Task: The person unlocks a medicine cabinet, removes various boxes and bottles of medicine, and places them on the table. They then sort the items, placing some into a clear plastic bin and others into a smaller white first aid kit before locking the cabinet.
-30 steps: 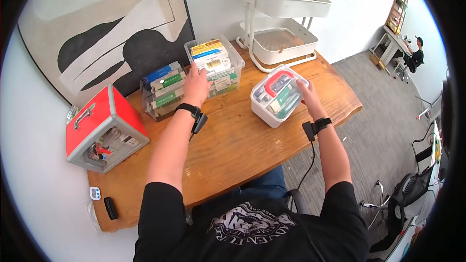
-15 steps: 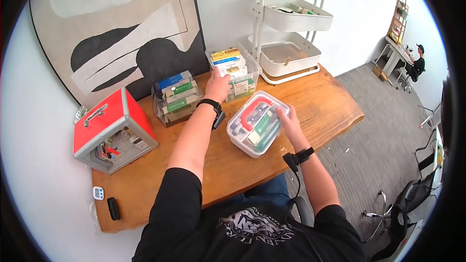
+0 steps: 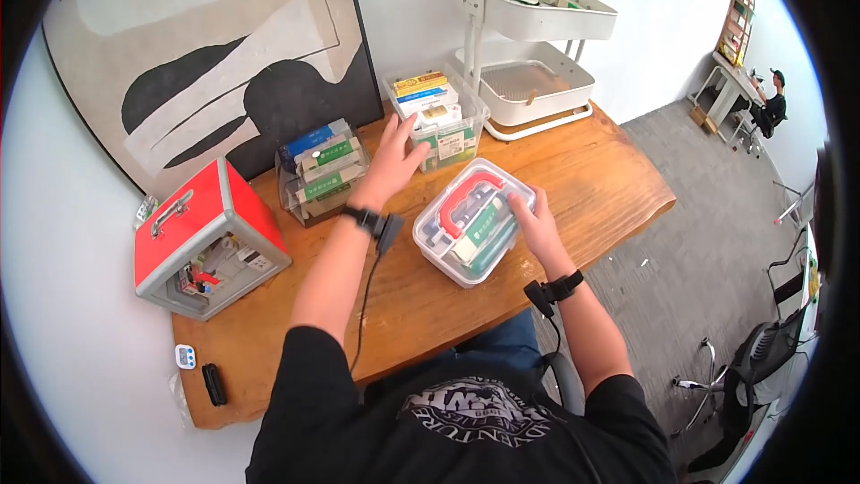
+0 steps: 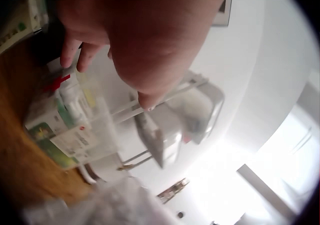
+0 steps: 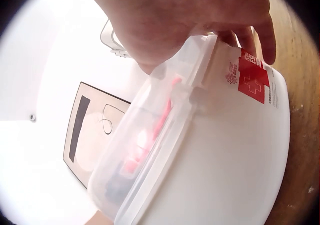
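Note:
My right hand (image 3: pixel 537 226) grips the right side of a white first-aid box (image 3: pixel 470 226), thumb on its lid edge. The box has a clear lid with a red handle (image 3: pixel 451 208), and packets show through it. In the right wrist view, a red label with a white cross (image 5: pixel 254 80) is on the box's wall, below my fingers. My left hand (image 3: pixel 391 161) holds nothing, its fingers spread. It is beside the front left corner of a clear bin (image 3: pixel 477 125) full of medicine boxes (image 3: pixel 421 94).
Left of that bin stands a second clear bin (image 3: pixel 291 186) with green-and-white cartons. Further left is a red case (image 3: pixel 193 215) with a silver handle. A white tiered cart (image 3: pixel 536 94) stands behind the table (image 3: pixel 591 184). A small timer (image 3: pixel 185 357) lies front left.
My right hand has brought the first-aid box left and nearer to me. My left hand has drawn back slightly from the clear bin, fingers spreading.

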### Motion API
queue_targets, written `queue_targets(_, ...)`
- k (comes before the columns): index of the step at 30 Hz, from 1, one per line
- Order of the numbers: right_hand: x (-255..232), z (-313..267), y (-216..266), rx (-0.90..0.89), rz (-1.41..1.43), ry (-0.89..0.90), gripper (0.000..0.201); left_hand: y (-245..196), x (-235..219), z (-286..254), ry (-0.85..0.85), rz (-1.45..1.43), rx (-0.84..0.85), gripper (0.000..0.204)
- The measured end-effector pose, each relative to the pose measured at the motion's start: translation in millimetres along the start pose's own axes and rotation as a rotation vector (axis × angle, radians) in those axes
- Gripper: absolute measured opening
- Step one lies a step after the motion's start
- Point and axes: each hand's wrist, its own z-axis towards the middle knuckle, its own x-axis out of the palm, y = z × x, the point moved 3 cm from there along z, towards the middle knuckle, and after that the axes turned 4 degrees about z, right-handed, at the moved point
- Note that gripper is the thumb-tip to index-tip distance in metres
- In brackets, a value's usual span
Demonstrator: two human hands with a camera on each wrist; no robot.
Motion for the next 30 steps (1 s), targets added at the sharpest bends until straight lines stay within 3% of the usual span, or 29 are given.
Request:
queue_targets(2, -0.5, -1.1, -4.5, -0.048, 0.019, 0.031, 0.069, -10.3, -13.3, -51.3, 0.034, -0.531, -0.184, 0.058)
queue_targets(7, 12.3, -17.5, 8.6, -0.051, -0.037, 0.089, 0.066, -20.9, -25.0, -200.3, 0.027, -0.64, -0.327, 0.061)
queue_targets(9, 24.3, -25.6, 5.7, -0.055, -0.054, 0.13, 0.066, -24.5, -32.6, -239.6, -0.08, -0.693, -0.485, 0.079)
queue_targets(11, 39.7, -39.8, 4.5, -0.246, -0.173, 0.181, 0.066, -25.0, -36.4, -264.5, -0.109, -0.729, -0.501, 0.09)
queue_targets(12, 48.8, -52.8, 14.3, -0.227, -0.126, 0.249, 0.065, -27.3, -36.4, -277.0, -0.138, -0.764, -0.503, 0.101)
queue_targets(13, 54.2, -60.3, 9.3, -0.204, -0.132, 0.274, 0.065, -29.2, -34.0, -284.7, -0.147, -0.766, -0.536, 0.101)
queue_targets(15, 67.3, -73.4, 2.7, -0.268, -0.01, 0.473, 0.063, -33.0, -33.4, -283.6, -0.174, -0.701, -0.348, 0.113)
queue_targets(16, 70.0, -71.4, -12.3, -0.332, 0.053, 0.54, 0.055, -24.4, -32.4, -288.1, -0.255, -0.717, -0.343, 0.113)
queue_targets(21, 75.9, -65.8, -59.1, -0.177, 0.286, 0.489, 0.043, -2.4, -38.9, -303.2, -0.17, -0.531, -0.484, 0.092)
queue_targets(25, 70.3, -68.5, -53.2, -0.151, 0.18, 0.459, 0.039, -3.3, -35.6, -304.3, -0.137, -0.406, -0.524, 0.081)
queue_targets(27, 68.6, -70.0, -46.4, -0.29, -0.123, 0.462, 0.032, -0.8, -35.0, -305.3, -0.148, -0.415, -0.53, 0.08)
queue_targets(30, 68.3, -70.6, -44.4, -0.317, -0.221, 0.481, 0.026, 2.8, -32.6, -301.2, -0.202, -0.523, -0.498, 0.081)
